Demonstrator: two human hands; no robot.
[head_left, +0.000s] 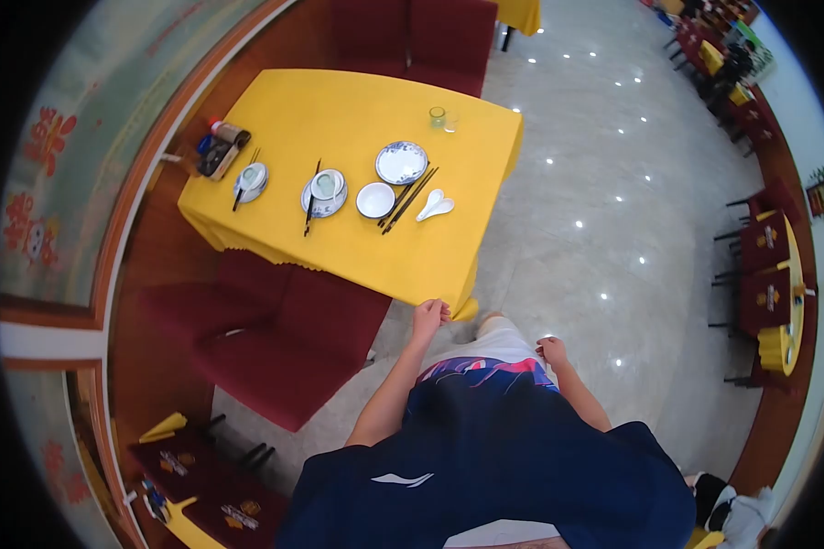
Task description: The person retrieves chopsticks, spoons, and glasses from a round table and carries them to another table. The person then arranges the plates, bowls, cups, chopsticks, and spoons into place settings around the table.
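My left hand point(430, 317) hangs with loosely curled fingers by the front corner of the yellow tablecloth point(339, 96); I cannot tell whether it touches the cloth. My right hand point(551, 350) is beside my white shorts, fingers slightly bent and apart, holding nothing. On the table are a blue-patterned plate point(401, 162), a white bowl point(375, 200), black chopsticks point(410, 199) and white spoons point(436, 206). To their left, another bowl point(326, 184) sits on a plate, and a further bowl point(253, 176) lies beyond it. A glass point(438, 116) stands at the far right.
Condiment bottles and a dark box point(218, 157) are by the wall end. Dark red seats point(284, 339) line the table's near side, with more chairs point(417, 37) opposite. Grey tiled floor point(604, 210) runs along the right, toward another yellow table point(790, 302).
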